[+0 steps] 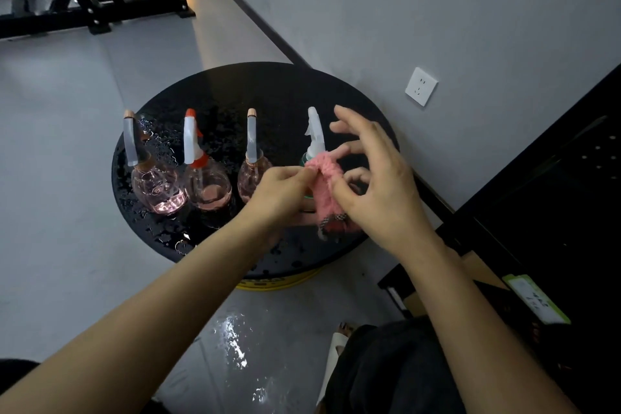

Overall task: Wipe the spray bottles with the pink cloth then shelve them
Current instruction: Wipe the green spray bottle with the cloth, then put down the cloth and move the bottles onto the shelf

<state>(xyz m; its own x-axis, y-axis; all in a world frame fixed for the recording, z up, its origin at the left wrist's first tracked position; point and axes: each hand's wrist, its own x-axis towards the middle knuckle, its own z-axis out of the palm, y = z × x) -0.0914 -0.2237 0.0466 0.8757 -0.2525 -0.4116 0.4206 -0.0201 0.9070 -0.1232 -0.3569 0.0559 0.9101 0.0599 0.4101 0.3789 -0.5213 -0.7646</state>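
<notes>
On one table [235, 94], four spray bottles [158, 185] [208, 190] [250, 175] [314, 141]; one pink cloth [324, 191] pinched between two hands [280, 191] [379, 178].

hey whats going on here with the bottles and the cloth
A person is working at a round black table, wet with droplets, where four spray bottles stand in a row. Both hands hold a fluffy pink cloth against the rightmost one, a white-triggered green spray bottle. The left hand pinches the cloth's top edge and the right hand grips its other side. The three clear pink spray bottles stand untouched, and none is shelved yet.
</notes>
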